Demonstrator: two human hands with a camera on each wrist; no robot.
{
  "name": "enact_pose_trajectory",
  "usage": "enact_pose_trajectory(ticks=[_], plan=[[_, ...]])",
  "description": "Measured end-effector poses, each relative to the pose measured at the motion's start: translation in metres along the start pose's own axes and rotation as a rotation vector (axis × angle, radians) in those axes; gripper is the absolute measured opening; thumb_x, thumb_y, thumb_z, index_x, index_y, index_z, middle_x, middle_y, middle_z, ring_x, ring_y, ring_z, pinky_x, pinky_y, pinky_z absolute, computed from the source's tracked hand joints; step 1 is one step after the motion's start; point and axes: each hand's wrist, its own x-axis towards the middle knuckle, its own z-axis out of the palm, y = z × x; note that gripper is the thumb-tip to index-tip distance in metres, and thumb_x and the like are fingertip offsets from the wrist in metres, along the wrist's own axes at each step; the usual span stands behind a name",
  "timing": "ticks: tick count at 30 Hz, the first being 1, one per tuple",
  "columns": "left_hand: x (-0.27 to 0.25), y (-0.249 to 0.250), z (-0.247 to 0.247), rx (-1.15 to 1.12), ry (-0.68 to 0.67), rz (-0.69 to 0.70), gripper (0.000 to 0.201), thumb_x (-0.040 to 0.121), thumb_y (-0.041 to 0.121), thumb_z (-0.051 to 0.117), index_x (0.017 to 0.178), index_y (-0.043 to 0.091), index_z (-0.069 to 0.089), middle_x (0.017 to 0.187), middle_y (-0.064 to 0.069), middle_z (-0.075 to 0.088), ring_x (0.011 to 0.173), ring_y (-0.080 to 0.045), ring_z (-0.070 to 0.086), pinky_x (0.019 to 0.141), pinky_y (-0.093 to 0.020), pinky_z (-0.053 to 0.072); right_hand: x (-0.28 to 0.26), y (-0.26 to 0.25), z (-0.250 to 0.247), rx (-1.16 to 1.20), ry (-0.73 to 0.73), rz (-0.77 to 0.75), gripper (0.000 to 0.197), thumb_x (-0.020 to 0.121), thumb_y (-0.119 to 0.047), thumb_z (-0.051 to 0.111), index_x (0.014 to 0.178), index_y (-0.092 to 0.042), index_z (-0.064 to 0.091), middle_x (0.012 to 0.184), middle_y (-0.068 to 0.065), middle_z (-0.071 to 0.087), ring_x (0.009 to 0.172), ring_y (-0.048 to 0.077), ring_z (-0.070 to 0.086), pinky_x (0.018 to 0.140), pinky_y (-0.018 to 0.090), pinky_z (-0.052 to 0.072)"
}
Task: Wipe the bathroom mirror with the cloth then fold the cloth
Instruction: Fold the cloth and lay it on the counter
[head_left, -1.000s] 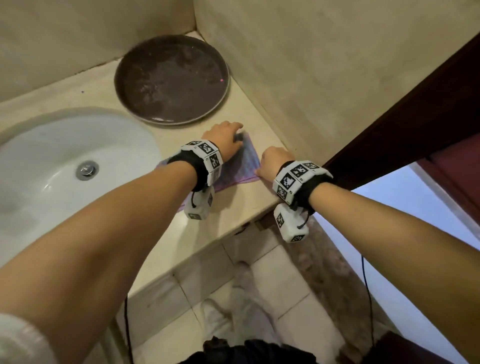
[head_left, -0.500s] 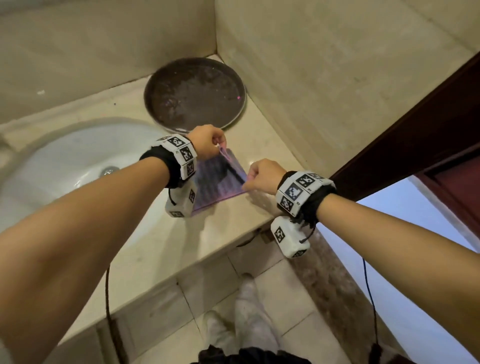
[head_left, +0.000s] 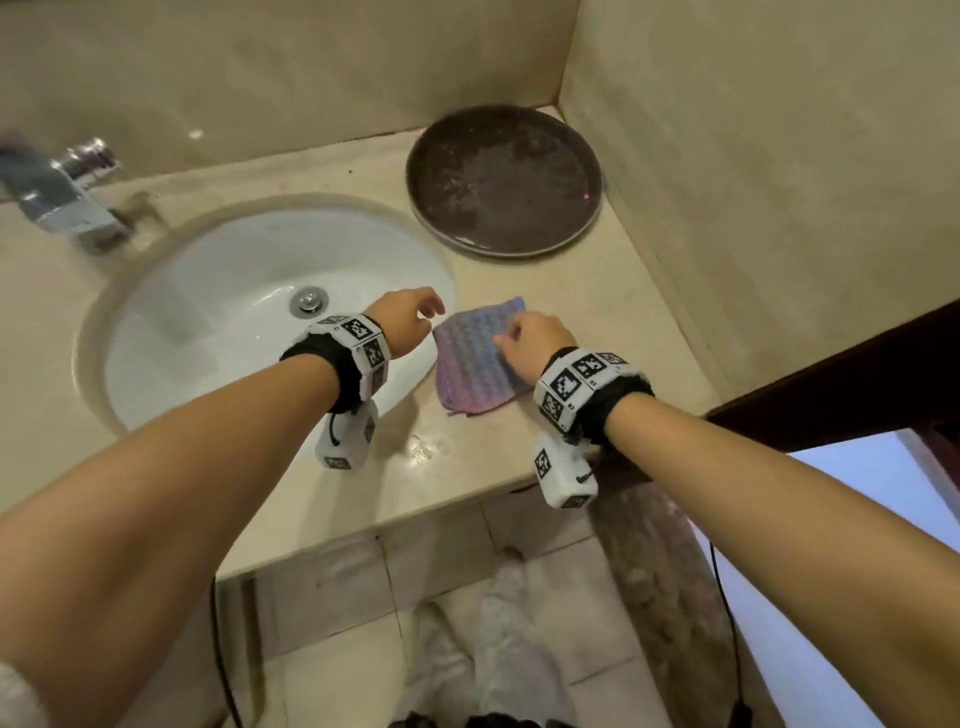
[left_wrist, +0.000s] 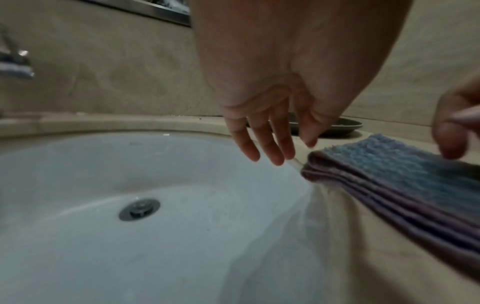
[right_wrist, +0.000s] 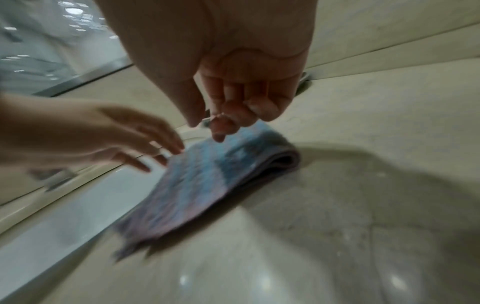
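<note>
The folded purple-blue cloth (head_left: 475, 358) lies flat on the beige counter (head_left: 467, 467), just right of the sink. My left hand (head_left: 423, 312) hovers over the sink's rim beside the cloth's left edge, fingers straight and spread, holding nothing. In the left wrist view those fingers (left_wrist: 270, 152) stop just short of the cloth's folded corner (left_wrist: 389, 164). My right hand (head_left: 519, 332) is over the cloth's right side, fingers loosely curled; the right wrist view shows it (right_wrist: 205, 129) just above the cloth (right_wrist: 213, 181) with nothing in it. The mirror (right_wrist: 39, 41) is on the back wall.
The white sink (head_left: 208, 332) with its drain takes up the counter's left, and a chrome tap (head_left: 67, 192) stands behind it. A round brown tray (head_left: 504, 182) sits in the back right corner. Walls close in behind and to the right. A dark door frame (head_left: 831, 374) is on the right.
Both hands pinched an edge of the cloth, lifted it and folded it over. They have now let go, and the smaller folded cloth lies nearer the sink.
</note>
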Motion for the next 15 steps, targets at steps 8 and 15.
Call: enact_pose_trajectory(ticks=[8, 15], plan=[[0.017, 0.010, 0.026, -0.174, 0.041, -0.148, 0.040, 0.084, 0.029, 0.066, 0.118, 0.008, 0.056, 0.115, -0.012, 0.063, 0.106, -0.027, 0.058, 0.087, -0.030, 0.043, 0.046, 0.018, -0.011, 0.158, 0.105, 0.141, 0.033, 0.092, -0.030, 0.055, 0.116, -0.008, 0.057, 0.117, 0.012, 0.062, 0.105, 0.030, 0.058, 0.085, 0.032, 0.046], [0.009, 0.005, 0.004, -0.110, 0.043, -0.096, 0.023, 0.090, 0.027, 0.059, 0.101, 0.009, 0.069, 0.103, -0.010, 0.069, 0.098, -0.025, 0.061, 0.084, -0.030, 0.046, 0.057, 0.014, -0.016, 0.203, 0.117, 0.093, 0.011, 0.085, -0.018, 0.062, 0.091, -0.008, 0.065, 0.096, 0.011, 0.066, 0.083, 0.025, 0.058, 0.071, 0.029, 0.046]])
